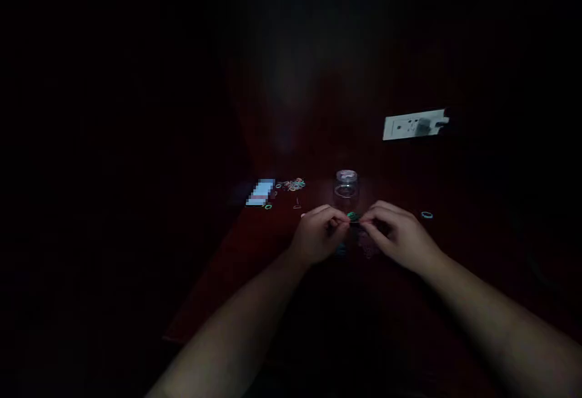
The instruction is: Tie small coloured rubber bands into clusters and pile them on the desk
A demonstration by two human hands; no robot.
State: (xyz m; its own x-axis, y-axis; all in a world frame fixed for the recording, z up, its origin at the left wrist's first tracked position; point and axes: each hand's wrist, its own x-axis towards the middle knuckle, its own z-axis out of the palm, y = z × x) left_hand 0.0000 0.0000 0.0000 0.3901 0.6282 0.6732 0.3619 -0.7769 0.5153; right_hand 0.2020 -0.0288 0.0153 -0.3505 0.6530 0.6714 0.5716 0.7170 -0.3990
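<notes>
Fingertips of my left hand (321, 234) are pinched together on one end of a thin, pale band (355, 222). The other end is pinched by my right hand (400, 234), so the band stretches level across the short gap between them. Just behind the band lies a small green pile (352, 215). Below the gap, a pinkish pile (367, 245) and a dim teal pile (340, 250) rest on the dark red table. A clear jar (346, 185) stands beyond my hands. The scene is very dark.
At the left lies a lit phone (260, 193), with a heap of small coloured bands (293, 185) beside it and a green band (268, 207) near its lower edge. A blue band (427, 215) lies right of my hands. A white socket panel (415, 125) is at the back right.
</notes>
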